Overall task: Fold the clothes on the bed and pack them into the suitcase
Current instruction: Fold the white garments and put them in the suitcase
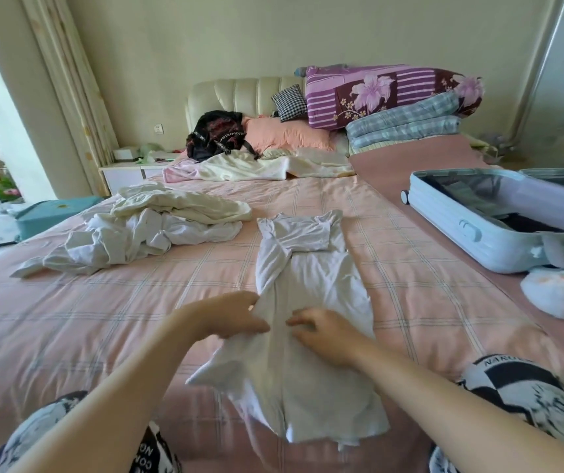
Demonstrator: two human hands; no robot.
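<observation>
A long white garment [311, 285] lies lengthwise on the pink checked bed [103, 319], its sides folded inward and its sleeves crossed at the far end. My left hand [236, 315] grips the garment's left folded edge at mid-length. Just to its right, my right hand [321, 331] rests on the cloth with fingers bent, pressing it down. A heap of unfolded white and cream clothes [144, 230] lies further back on the left. The pale blue suitcase [471, 227] lies open on the bed's right side, with dark items inside.
A crumpled white bundle [560, 295] sits in front of the suitcase. At the headboard are a black bag [215, 134], a pink pillow [287, 134], stacked folded quilts [393, 104] and a cream blanket [260, 169]. A nightstand [130, 172] stands at the far left.
</observation>
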